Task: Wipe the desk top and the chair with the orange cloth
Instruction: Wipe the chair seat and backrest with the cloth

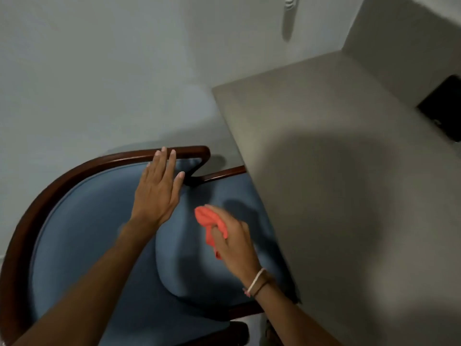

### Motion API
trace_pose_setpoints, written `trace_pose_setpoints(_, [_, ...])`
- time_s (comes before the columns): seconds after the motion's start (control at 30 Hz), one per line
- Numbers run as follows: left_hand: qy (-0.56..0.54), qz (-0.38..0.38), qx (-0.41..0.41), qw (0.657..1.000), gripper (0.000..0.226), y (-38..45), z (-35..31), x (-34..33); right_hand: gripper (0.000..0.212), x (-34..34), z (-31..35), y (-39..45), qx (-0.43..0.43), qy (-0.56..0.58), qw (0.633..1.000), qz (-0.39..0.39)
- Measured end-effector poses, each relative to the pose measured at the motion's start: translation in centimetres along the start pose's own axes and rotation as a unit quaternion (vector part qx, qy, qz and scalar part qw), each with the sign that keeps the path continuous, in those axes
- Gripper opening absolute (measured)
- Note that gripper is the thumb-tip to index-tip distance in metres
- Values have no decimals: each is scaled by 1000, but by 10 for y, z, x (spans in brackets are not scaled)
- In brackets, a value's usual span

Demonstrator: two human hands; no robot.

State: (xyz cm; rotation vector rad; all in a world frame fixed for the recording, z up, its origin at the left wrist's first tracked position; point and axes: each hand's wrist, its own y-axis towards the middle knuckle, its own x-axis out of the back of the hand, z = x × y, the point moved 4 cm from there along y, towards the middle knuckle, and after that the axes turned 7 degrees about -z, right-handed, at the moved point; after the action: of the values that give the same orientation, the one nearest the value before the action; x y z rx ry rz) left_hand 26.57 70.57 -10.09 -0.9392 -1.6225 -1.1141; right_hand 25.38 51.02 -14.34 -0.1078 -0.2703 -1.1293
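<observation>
bunching in the right hand [234, 242] is the orange cloth [212, 227], crumpled into a small soft wad with folds, its colour a bright coral orange. one end of it sticks out past the fingers toward the far side, and a thin tail hangs down under the palm. the grip of the right hand is pressed together around the cloth, the fingers curled over it. the cloth is above the blue seat cushion of the chair [82, 233], near the edge of the surface [336, 171]; i cannot tell if it touches the cushion. the right wrist wears thin bands, one pale and one dark, and the forearm comes in from the lower right, crossing the near edge of the surface.

the left hand [157, 193] is flat and spread, palm down, holding nothing. its fingertips reach the dark wooden rail at the top of the chair's armrest, and the palm lies over the blue padding just below the rail. the left arm stretches long from the lower left corner across the chair back.

the chair has a curved frame of dark red-brown wood and blue upholstery. its seat goes partly under the grey surface, which shows a wide shadow. a black object [444, 108] lies at the far right edge of the surface.
</observation>
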Motion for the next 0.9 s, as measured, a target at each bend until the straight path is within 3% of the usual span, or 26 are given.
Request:
trace_pose_setpoints(0.13, [32,-4,39,999,67,-21,52,-24,42,-11,-54,-19,-163,41,982,-90])
trace_pose_setpoints(0.27, [76,15,30,997,63,-48,77,-91,33,-30,-118,-27,-248,22,961,-122])
trace_pose_setpoints(0.33, [96,-4,16,995,60,-46,87,-118,33,-37,-142,-17,-233,-40,959,-155])
trace_pose_setpoints(0.4, [109,-49,1,993,58,-29,101,-134,33,-44,-163,8,-156,-173,958,-166])
trace_pose_setpoints(0.53, [122,-180,-4,976,57,36,135,-132,60,-68,-211,70,-152,-394,903,-80])
trace_pose_setpoints(0.6, [137,-186,-6,973,58,67,145,-130,75,-87,-229,87,-134,-431,890,-60])
trace_pose_setpoints(0.77, [134,-162,-4,978,58,87,154,-142,75,-115,-264,88,-88,-504,858,-35])
trace_pose_setpoints(0.9, [154,-205,-9,967,53,84,153,-146,89,-126,-254,110,-73,-455,880,-115])
